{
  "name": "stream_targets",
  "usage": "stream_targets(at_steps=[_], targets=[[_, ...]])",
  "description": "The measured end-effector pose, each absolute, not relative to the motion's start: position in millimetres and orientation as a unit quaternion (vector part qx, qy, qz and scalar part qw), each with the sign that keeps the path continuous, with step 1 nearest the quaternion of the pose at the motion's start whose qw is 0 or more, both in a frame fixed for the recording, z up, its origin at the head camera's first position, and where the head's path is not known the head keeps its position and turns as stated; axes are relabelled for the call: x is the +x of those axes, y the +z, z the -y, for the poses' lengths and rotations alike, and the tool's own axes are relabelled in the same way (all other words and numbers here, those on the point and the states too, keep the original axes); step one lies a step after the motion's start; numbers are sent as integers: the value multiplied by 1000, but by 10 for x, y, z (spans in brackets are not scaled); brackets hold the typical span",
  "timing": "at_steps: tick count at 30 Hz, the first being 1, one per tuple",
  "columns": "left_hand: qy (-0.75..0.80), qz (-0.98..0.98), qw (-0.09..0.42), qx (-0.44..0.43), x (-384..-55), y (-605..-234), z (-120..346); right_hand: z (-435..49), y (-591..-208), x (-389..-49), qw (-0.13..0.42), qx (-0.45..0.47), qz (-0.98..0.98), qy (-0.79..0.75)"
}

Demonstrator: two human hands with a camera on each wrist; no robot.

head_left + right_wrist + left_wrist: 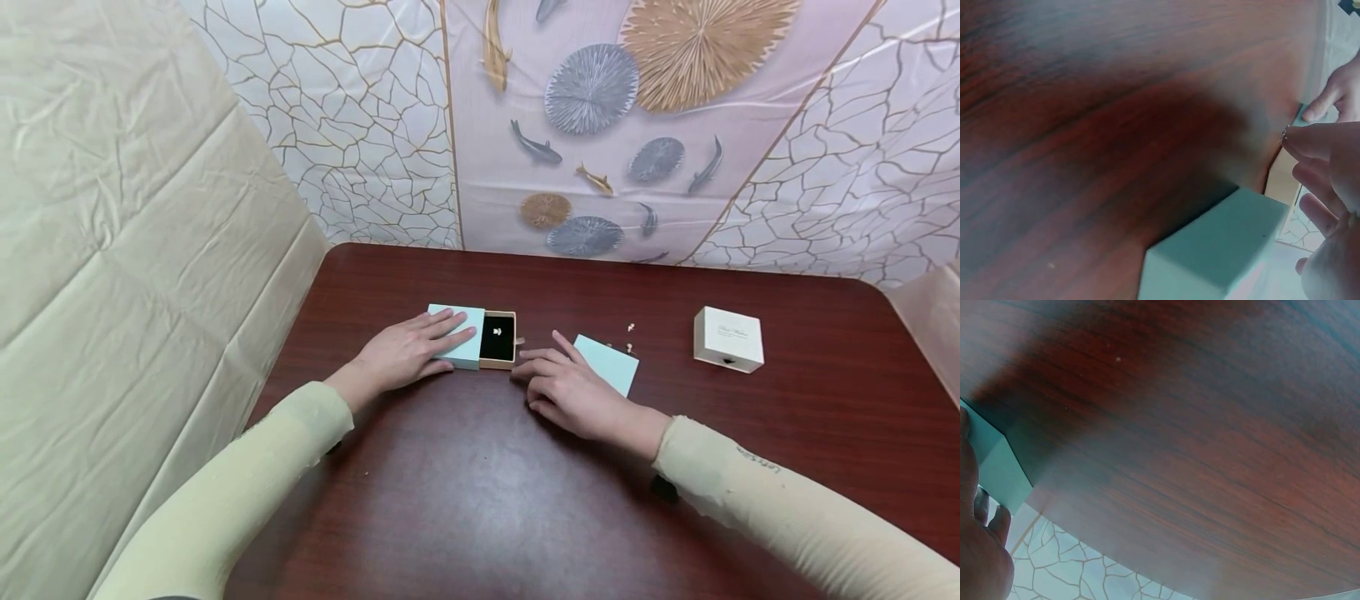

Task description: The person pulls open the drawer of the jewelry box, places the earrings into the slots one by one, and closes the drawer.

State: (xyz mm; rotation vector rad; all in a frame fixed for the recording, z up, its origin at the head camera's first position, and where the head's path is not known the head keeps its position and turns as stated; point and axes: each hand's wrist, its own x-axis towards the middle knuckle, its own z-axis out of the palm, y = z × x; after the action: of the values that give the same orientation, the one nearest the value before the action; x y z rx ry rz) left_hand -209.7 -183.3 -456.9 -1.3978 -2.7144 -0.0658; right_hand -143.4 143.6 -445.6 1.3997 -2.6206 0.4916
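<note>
My left hand rests with extended fingers across the top of a light blue sliding box, its thumb along the near side. The box's drawer is partly out to the right, showing a black lining with a small shiny piece of jewelry on it. Just right of the drawer, my right hand pinches a tiny silvery piece of jewelry between thumb and forefinger, seen in the right wrist view. Partly behind that hand lies a second light blue box.
Several tiny shiny pieces lie beyond the second blue box. Farther right stands a white box with printed lettering and a dark tab. Everything sits on a dark red-brown wooden table; a patterned cloth hangs behind it.
</note>
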Motion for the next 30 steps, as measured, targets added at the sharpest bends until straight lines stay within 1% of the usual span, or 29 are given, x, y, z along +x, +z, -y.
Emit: stream_targets(at_steps=[14,23,30], targets=[[-14,888,41,-457,-2102,-4560,1826,-1359,-4199,-1572,32,407,885,222],[-16,890,37,-455,-2100,-4554,1822,-1302,-4075,-1759,-12,372,887,274],[-17,891,38,-452,-2091,-4552,1822,-1232,-4033,-1920,-32,363,892,269]])
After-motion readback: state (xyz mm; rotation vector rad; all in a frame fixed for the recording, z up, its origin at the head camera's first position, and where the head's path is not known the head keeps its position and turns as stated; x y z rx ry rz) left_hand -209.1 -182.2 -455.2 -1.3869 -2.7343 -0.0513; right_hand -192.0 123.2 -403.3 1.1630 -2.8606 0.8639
